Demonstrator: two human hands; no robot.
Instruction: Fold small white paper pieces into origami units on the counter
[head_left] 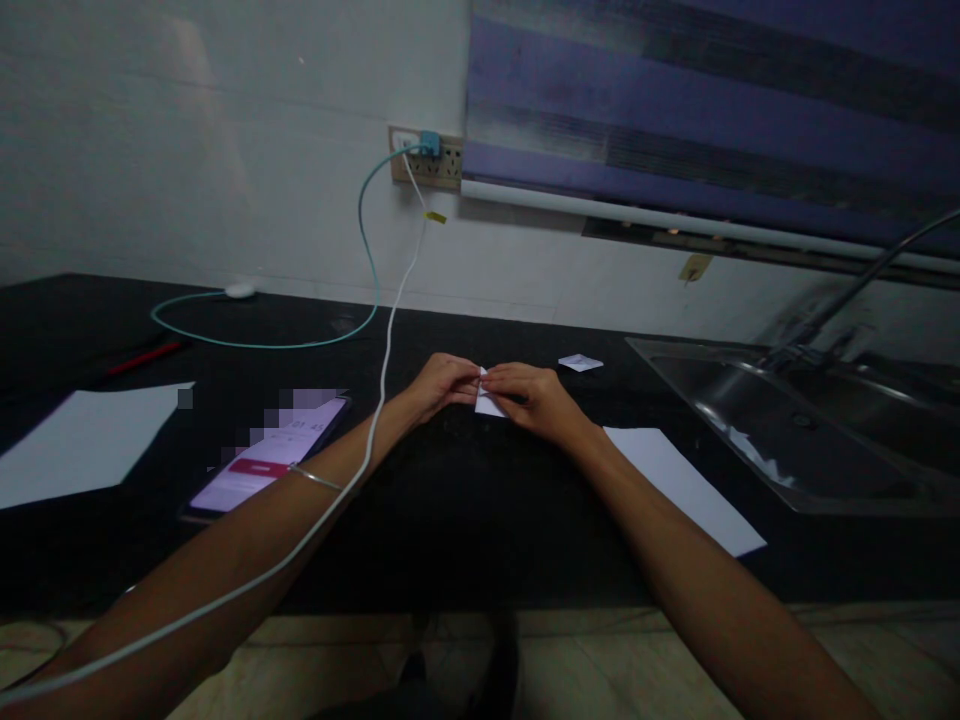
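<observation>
Both my hands meet at the middle of a black countertop (465, 500) over a small folded piece of white paper (489, 404). My left hand (441, 385) pinches the paper's left edge with closed fingers. My right hand (534, 397) lies over the paper's right side with its fingers pressed together on it. Most of the paper is hidden beneath the fingers. A thin bangle sits on my left forearm.
A lit phone (270, 458) lies at left, a white sheet (82, 440) beyond it. Another white sheet (686, 490) lies at right, a small paper scrap (580, 362) behind. A steel sink (795, 420) with tap is far right. White and teal cables run from a wall socket (427, 160).
</observation>
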